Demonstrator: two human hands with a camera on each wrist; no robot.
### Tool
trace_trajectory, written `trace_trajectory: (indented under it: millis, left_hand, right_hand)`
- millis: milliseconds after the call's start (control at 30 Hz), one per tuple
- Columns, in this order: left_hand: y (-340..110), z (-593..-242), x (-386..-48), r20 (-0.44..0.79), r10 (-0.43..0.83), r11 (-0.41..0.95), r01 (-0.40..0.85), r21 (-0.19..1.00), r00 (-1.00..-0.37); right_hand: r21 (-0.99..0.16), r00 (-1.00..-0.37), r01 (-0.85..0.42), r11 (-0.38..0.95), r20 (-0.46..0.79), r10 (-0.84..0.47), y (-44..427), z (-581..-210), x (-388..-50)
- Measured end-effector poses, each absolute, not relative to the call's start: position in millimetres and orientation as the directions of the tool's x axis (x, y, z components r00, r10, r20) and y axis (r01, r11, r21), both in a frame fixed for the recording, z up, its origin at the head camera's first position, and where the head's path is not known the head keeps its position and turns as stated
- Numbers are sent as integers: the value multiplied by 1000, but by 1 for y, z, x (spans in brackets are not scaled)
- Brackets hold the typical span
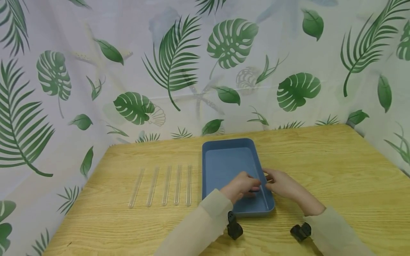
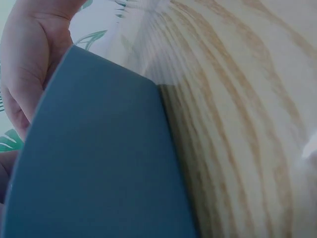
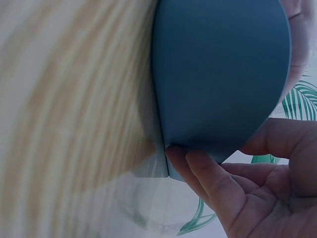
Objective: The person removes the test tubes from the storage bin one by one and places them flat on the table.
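Note:
A blue rectangular tray (image 1: pixel 229 143) lies on the wooden table. Inside its near right part is my left hand (image 1: pixel 241 185), fingers bent downward; its palm side is hidden, so I cannot tell whether it holds anything. From those fingertips a thin, pale, clear streak, which looks like a test tube (image 1: pixel 265 200), runs along the right wall. My right hand (image 1: pixel 283 183) pinches the tray's right wall: in the right wrist view its fingers (image 3: pixel 210 171) touch the outer side while the thumb goes behind the rim. Several clear test tubes (image 1: pixel 167 185) lie in a row left of the tray.
The wooden table (image 1: pixel 336 170) extends on both sides of the tray. A leaf-printed curtain (image 1: pixel 192 71) stands behind the table and along its sides. Black cameras are strapped at both wrists, with light sleeves above them.

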State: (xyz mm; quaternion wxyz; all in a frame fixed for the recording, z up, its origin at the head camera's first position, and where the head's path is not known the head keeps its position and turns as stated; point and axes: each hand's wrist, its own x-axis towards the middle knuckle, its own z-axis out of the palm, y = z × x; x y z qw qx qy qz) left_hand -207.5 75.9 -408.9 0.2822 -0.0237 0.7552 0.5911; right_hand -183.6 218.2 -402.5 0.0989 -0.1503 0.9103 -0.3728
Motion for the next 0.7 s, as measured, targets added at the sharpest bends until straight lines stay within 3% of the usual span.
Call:
trace_trajectory:
  millis: [700]
  left_hand:
    - [85,-417,-205,-425,284,204,-379,903,-860]
  right_hand:
    - [-712,-939,-176,680,-87,-334,218,-401,-183]
